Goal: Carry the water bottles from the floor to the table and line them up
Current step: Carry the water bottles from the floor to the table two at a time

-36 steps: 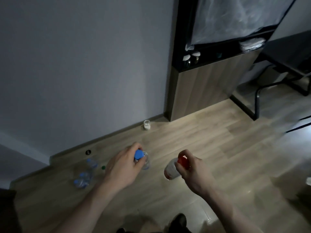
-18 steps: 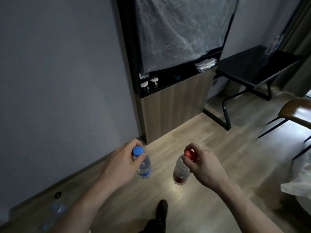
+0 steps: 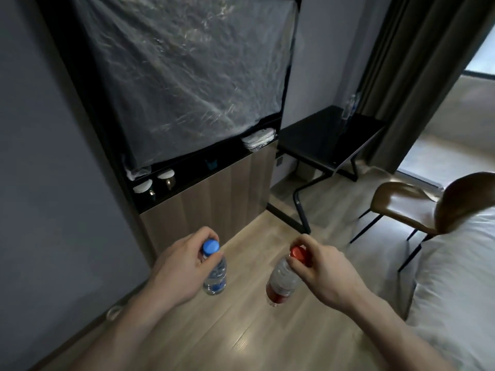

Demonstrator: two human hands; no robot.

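above wooden floor (image 3: 241, 341), both hands hang bottles by pinched necks: left hand (image 3: 182, 266) blue-capped bottle (image 3: 214, 274), right hand (image 3: 324, 271) red-capped bottle (image 3: 281, 282).

Blue-capped bottle (image 3: 215, 277): neck hidden under the left hand (image 3: 180, 266); label print too blurred to read.
Red-capped bottle (image 3: 281, 283): neck covered by the fingers (image 3: 300, 266) of the right hand (image 3: 325, 274).
Bottle on the table (image 3: 348, 109): faint and small at the far corner of the table (image 3: 321, 135), cap colour cannot be told.
Shelf jars (image 3: 158, 183): contents too dark to make out.
Chair (image 3: 417, 204): cut off by the right edge.
Bed (image 3: 460, 290): only a corner in sight.
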